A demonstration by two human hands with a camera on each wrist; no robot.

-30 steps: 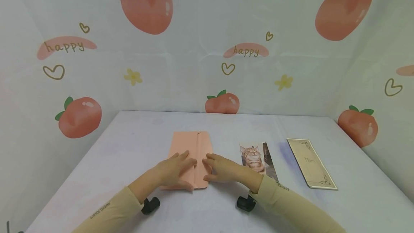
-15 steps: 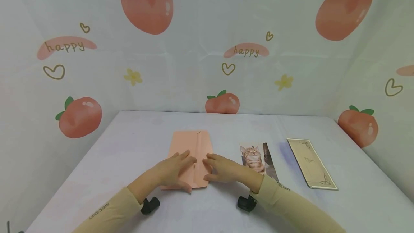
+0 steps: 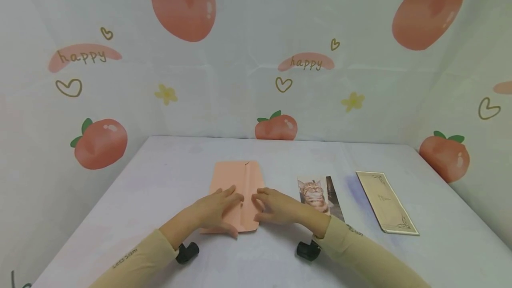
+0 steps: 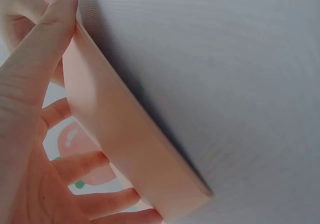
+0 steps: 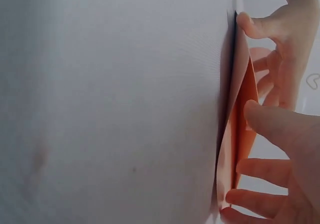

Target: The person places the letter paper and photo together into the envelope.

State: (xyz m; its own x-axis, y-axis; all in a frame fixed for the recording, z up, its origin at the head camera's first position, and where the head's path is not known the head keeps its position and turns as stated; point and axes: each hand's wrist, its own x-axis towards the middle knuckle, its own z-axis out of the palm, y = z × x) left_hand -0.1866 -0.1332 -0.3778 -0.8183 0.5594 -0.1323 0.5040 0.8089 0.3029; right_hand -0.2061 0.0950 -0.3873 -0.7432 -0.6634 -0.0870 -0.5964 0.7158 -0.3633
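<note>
The left hand (image 3: pixel 214 210) is lying flat on the left half of the pink folded paper (image 3: pixel 236 181), fingers straight and spread, pressing it onto the bench (image 3: pixel 160 181); the left wrist view is showing its thumb (image 4: pixel 47 29) along the paper's near edge. The paper is sitting at the middle of the bench, slightly nearer the front edge than the back one, with a lengthwise flap running down it. The right hand (image 3: pixel 276 208) is resting on the right half, fingertips meeting the flap's edge; its fingers seem to be lightly bent on the flap (image 5: pixel 240 129) rather than pinching it, though the close view is too cramped to be sure. This looks like the creasing step of a fold: the next move would call for sliding the fingers along the fold line while the left hand is keeping the sheet from shifting. Further right, a cat photo card (image 3: pixel 316 192) and a cream bordered card (image 3: pixel 386 208) are lying toward the right edge, well apart from the paper.
</note>
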